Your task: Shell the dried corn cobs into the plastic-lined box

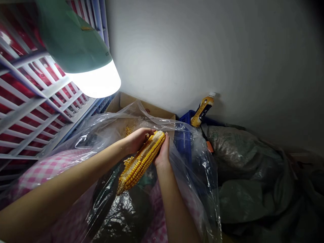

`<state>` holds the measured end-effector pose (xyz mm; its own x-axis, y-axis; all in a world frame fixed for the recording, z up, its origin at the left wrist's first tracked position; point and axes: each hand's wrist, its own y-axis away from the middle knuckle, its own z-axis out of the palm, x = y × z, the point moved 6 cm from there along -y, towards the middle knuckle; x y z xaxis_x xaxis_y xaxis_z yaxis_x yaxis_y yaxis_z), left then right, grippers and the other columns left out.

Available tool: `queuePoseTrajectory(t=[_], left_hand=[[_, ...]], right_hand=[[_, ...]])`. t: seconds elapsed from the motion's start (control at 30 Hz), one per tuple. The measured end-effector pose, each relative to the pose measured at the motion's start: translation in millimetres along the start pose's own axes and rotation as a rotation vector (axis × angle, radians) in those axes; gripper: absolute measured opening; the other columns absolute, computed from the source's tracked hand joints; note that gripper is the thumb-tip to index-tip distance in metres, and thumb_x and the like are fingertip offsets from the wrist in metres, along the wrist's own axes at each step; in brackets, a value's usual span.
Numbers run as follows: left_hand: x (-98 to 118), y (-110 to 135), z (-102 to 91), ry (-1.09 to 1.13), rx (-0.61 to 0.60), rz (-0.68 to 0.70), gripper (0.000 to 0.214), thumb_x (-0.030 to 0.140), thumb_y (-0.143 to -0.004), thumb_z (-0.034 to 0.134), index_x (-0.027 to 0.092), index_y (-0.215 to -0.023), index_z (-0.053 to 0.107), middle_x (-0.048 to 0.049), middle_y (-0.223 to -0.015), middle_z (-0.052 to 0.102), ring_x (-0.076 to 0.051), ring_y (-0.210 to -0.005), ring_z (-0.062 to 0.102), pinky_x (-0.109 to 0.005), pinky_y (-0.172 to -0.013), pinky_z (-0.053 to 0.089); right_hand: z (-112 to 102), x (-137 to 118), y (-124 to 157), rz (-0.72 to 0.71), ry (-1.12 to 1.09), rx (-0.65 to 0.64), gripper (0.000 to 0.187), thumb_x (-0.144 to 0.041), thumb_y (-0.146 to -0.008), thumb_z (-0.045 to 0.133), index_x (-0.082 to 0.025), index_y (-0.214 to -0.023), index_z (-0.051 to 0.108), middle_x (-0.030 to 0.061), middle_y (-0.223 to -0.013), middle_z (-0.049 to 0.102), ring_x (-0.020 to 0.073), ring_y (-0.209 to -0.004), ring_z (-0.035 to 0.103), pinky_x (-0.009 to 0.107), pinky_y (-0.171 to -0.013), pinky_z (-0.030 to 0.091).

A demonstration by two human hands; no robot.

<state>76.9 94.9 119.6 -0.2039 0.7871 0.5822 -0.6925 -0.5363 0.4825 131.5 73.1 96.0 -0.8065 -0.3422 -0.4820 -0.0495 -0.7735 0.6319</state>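
A dried yellow corn cob [144, 163] lies slantwise between my hands, with pale bare strips along its upper side where kernels are gone. My right hand [163, 152] is closed around its far right end. My left hand [139, 138] rests against the far left side, its fingers curled onto the cob and partly hidden. Below them spreads a clear plastic bag [108, 121], draped over my lap. Loose corn kernels [128, 131] show in the bag beyond my left wrist, and more appear beside the cob's left edge.
A lit green lamp [93, 81] hangs at upper left before a slatted plastic crate [32, 91]. Beyond the bag are a cardboard box [159, 113] and a blue crate [186, 118] with a drink bottle [202, 109]. Dark green sacks [248, 162] fill the right side, below the wall.
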Motion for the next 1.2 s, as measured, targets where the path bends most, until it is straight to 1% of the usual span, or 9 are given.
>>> queuePoseTrajectory(t=[0.17,0.27,0.33,0.53,0.7,0.87,0.97,1.13,1.2], left_hand=[[5,7,-0.6,-0.112,0.077,0.011,0.064,0.017,-0.060,0.053,0.023,-0.123,0.039,-0.0039,-0.100,0.061,-0.019,-0.085,0.060,-0.030,-0.074,0.048],[7,13,4.1,-0.168,0.037,-0.022,0.073,0.014,-0.062,0.054,0.031,-0.129,0.030,-0.0030,-0.107,0.059,-0.020,-0.087,0.060,-0.030,-0.072,0.048],[8,15,6.0,-0.188,0.010,-0.028,0.075,0.013,-0.062,0.055,0.033,-0.130,0.029,-0.0034,-0.110,0.058,-0.020,-0.086,0.061,-0.030,-0.070,0.049],[9,15,5.0,-0.146,-0.004,-0.024,0.077,0.010,-0.062,0.059,0.030,-0.131,0.030,-0.0062,-0.119,0.054,-0.020,-0.095,0.058,-0.030,-0.077,0.048],[7,12,3.2,-0.116,-0.021,-0.023,0.076,0.011,-0.063,0.061,0.027,-0.131,0.031,-0.0078,-0.117,0.056,-0.021,-0.097,0.058,-0.032,-0.081,0.047],[7,12,2.7,-0.165,-0.013,-0.024,0.074,0.015,-0.063,0.061,0.026,-0.130,0.031,-0.0077,-0.113,0.057,-0.022,-0.095,0.058,-0.032,-0.079,0.047],[10,14,1.0,-0.278,0.033,0.001,0.072,0.018,-0.063,0.061,0.028,-0.129,0.034,-0.0074,-0.117,0.055,-0.022,-0.096,0.058,-0.030,-0.078,0.047],[22,15,-9.1,-0.590,0.191,0.090,0.073,0.020,-0.060,0.064,0.026,-0.128,0.038,-0.0090,-0.133,0.040,-0.021,-0.113,0.046,-0.026,-0.086,0.041],[25,15,-11.3,-0.704,0.200,0.107,0.073,0.024,-0.060,0.064,0.025,-0.128,0.038,-0.0099,-0.132,0.040,-0.023,-0.111,0.047,-0.027,-0.084,0.042]], right_hand=[[0,0,2,0.035,-0.001,0.011,0.053,-0.060,-0.075,0.032,-0.018,-0.095,0.056,0.0031,-0.076,0.066,0.0192,-0.070,0.062,0.035,-0.067,0.051],[1,-2,3,0.042,-0.016,0.002,0.054,-0.059,-0.076,0.031,-0.016,-0.093,0.057,0.0040,-0.073,0.065,0.0199,-0.071,0.062,0.036,-0.067,0.051],[2,-3,5,0.039,-0.008,-0.016,0.055,-0.059,-0.076,0.029,-0.015,-0.092,0.058,0.0045,-0.072,0.065,0.0204,-0.071,0.062,0.036,-0.067,0.051],[2,-4,4,0.027,0.028,-0.032,0.056,-0.060,-0.076,0.026,-0.016,-0.090,0.058,0.0049,-0.072,0.065,0.0209,-0.072,0.062,0.037,-0.066,0.051],[0,-5,3,0.007,0.052,-0.035,0.054,-0.060,-0.075,0.027,-0.017,-0.088,0.057,0.0033,-0.072,0.065,0.0199,-0.069,0.062,0.037,-0.065,0.051],[0,-6,4,0.003,0.016,-0.015,0.052,-0.059,-0.076,0.029,-0.017,-0.088,0.057,0.0037,-0.070,0.066,0.0199,-0.066,0.062,0.037,-0.065,0.051],[2,-4,4,0.028,0.009,-0.030,0.053,-0.059,-0.076,0.029,-0.016,-0.088,0.057,0.0047,-0.069,0.065,0.0201,-0.067,0.062,0.037,-0.064,0.051],[1,-4,3,0.027,0.033,-0.018,0.053,-0.061,-0.075,0.028,-0.019,-0.092,0.056,0.0026,-0.075,0.065,0.0189,-0.070,0.062,0.034,-0.063,0.051],[0,-5,3,0.007,0.043,0.004,0.052,-0.060,-0.075,0.028,-0.019,-0.091,0.055,0.0027,-0.077,0.065,0.0182,-0.069,0.062,0.033,-0.063,0.051]])
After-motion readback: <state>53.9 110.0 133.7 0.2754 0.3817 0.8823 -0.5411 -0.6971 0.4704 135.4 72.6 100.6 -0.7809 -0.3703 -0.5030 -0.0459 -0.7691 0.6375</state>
